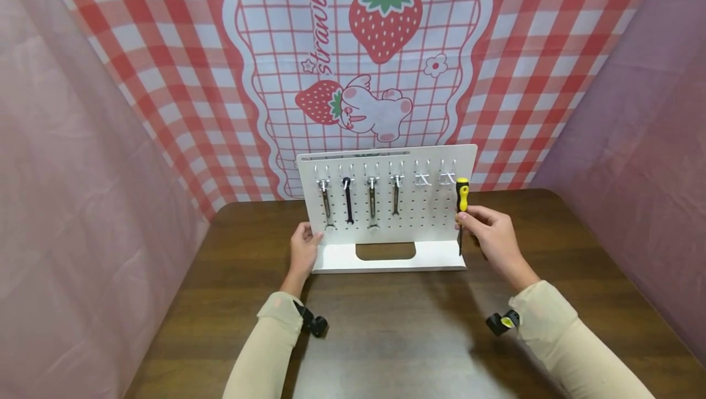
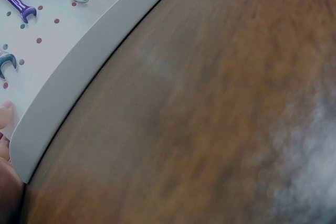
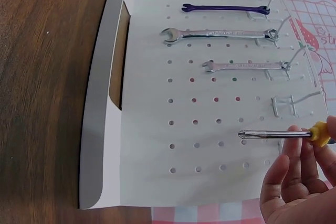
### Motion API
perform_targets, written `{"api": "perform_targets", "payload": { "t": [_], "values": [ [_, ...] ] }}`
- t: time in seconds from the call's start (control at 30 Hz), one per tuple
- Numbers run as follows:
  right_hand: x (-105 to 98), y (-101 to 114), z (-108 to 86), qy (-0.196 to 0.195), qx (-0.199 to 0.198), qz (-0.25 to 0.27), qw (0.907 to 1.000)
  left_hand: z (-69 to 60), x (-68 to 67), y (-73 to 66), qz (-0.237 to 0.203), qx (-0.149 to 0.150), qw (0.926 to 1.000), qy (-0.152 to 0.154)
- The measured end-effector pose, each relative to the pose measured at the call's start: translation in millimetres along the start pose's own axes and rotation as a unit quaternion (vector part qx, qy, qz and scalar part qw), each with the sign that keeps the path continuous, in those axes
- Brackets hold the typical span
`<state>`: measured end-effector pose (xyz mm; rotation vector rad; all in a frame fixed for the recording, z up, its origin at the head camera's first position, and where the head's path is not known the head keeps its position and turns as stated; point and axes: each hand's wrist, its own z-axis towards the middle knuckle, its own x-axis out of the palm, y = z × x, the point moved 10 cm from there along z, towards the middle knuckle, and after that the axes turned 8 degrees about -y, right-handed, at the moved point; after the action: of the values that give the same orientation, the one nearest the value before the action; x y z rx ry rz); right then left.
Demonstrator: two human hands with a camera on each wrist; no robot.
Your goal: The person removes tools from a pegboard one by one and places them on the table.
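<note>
Screwdriver (image 1: 462, 197) with yellow and black handle is in front of the right side of the white board (image 1: 436, 221), which stands on the brown table (image 1: 386, 325). From the left, the order is as follows. First comes the left hand (image 1: 303, 248), which grips the left edge of the board, with its thumb on the front face. Next, four wrenches hang on their hooks: a silver one (image 1: 326, 204), a dark one (image 1: 349, 204) (it looks purple in the wrist views), a second silver one (image 1: 372, 204) and a smaller silver one (image 1: 396, 197). After them come two bare hooks, the nearer one (image 1: 422, 177) and the last one (image 1: 447, 177). At the right end, the right hand (image 1: 491, 233) pinches the screwdriver near the lower end of its handle, tip downward; whether the tool touches the board, I cannot tell.

As I judge, the larger part of the work is done, because four of the six hooks carry a tool. What is left seems to be the screwdriver, not yet on a hook, and one more place (no other loose tool is seen).
</note>
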<state>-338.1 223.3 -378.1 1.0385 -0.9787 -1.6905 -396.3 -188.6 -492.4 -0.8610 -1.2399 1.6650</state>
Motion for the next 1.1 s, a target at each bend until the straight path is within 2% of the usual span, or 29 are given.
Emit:
{"api": "perform_targets", "payload": {
  "t": [0.1,0.27,0.57,0.77,0.87,1.1],
  "values": [
    [-2,-2,-0.4,-0.001,-0.003,0.003,1.0000,5.7,2.5,16.8,-0.004,-0.002,1.0000,-0.006],
    [-6,-4,-0.9,-0.001,0.000,0.016,0.9999,5.6,3.8,22.4,-0.008,-0.011,0.9997,-0.019],
    [-14,-7,2.3,-0.010,0.009,0.023,0.9996,7.8,7.3,20.3,-0.010,-0.003,0.9998,-0.018],
    [-9,-13,3.8,-0.003,0.012,0.045,0.9989,6.3,-3.4,21.7,-0.002,-0.011,0.9993,-0.035],
    [-12,-17,5.4,-0.014,0.019,0.046,0.9987,5.6,-4.7,21.1,0.001,-0.010,0.9994,-0.032],
    [-35,-35,12.8,-0.041,0.043,-0.001,0.9982,5.4,1.4,17.3,-0.014,0.007,0.9998,-0.014]
  ]
}}
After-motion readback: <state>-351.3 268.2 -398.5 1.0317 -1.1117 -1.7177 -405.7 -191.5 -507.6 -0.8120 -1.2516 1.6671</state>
